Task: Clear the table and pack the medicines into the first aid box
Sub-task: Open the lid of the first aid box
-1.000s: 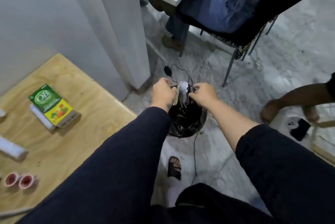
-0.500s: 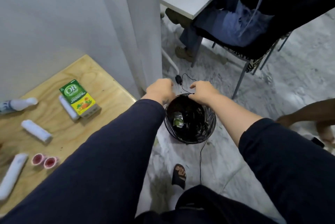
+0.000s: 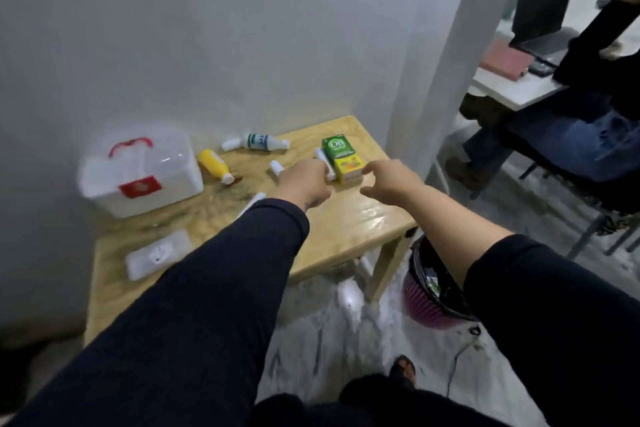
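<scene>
A white first aid box (image 3: 138,181) with a red handle stands closed at the back left of the wooden table (image 3: 349,222). Lying on the table are a yellow bottle (image 3: 214,165), a white bottle with a green label (image 3: 260,141), a short white roll (image 3: 276,167) and a green and yellow carton (image 3: 343,157) with a white tube (image 3: 322,156) along its left side. My left hand (image 3: 304,182) has curled fingers touching that tube; a grip is not clear. My right hand (image 3: 389,181) hovers just right of the carton, fingers apart and empty.
A flat white pack (image 3: 157,253) lies near the table's front left. A pink bin with a black liner (image 3: 427,288) stands on the floor by the table's right leg. A white pillar (image 3: 446,46) rises behind the table. Another person sits on a chair (image 3: 571,122) at the right.
Both hands left the bin's black liner and swung left and up over the table. They now hover at the green and yellow carton. The view turned from the floor towards the table.
</scene>
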Motion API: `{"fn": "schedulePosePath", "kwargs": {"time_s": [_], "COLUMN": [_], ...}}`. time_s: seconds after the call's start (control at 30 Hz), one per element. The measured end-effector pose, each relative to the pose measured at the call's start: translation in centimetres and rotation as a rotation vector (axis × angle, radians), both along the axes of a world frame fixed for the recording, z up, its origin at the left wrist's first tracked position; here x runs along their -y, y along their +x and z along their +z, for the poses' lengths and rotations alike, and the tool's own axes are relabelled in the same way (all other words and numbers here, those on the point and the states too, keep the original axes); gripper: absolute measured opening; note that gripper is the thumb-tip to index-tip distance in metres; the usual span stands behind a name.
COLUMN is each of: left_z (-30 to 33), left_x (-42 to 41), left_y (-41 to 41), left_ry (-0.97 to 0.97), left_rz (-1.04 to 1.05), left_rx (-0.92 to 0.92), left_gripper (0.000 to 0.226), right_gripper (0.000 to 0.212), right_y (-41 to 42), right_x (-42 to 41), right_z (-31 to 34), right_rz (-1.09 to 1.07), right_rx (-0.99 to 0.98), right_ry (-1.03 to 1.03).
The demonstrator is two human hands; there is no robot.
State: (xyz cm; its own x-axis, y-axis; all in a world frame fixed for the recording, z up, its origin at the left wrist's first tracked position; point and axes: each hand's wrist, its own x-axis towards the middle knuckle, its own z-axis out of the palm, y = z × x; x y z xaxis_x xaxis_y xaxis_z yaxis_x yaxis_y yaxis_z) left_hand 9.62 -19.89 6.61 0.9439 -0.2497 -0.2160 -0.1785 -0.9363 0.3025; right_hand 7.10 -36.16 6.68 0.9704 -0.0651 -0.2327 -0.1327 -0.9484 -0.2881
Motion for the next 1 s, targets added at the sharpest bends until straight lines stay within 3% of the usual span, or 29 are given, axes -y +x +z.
{"fn": "schedulePosePath", "kwargs": {"time_s": [0.23, 0.43, 0.73, 1.0], "left_z": [1.0, 0.1, -1.8, -5.7], "left_x": [-17.0, -26.1, -33.7, -37.0], "left_y": [-4.5, -5.8, -0.2, 3.5], "left_ry": [0.023, 0.014, 0.104, 0.161], "left_rz": [0.282, 0.450, 0.398, 0.297], "left_rx": [0.027, 0.120, 0.277, 0.345], "left_gripper": [0.041, 0.050, 0.066, 0.084], "right_gripper": [0.046, 0.048, 0.059, 0.068], "right_y": [-0.5, 0.9, 8.1, 11.9], "right_x": [-15.8, -24.9, -33.7, -36.1], "right_z": [0.5, 0.2, -1.8, -7.0], "right_rz": [0.290, 0.513, 0.842, 0.930], "right_rx": [0.026, 0.095, 0.306, 0.589], "right_ry": [0.015, -0.009, -0.091, -0.153]}}
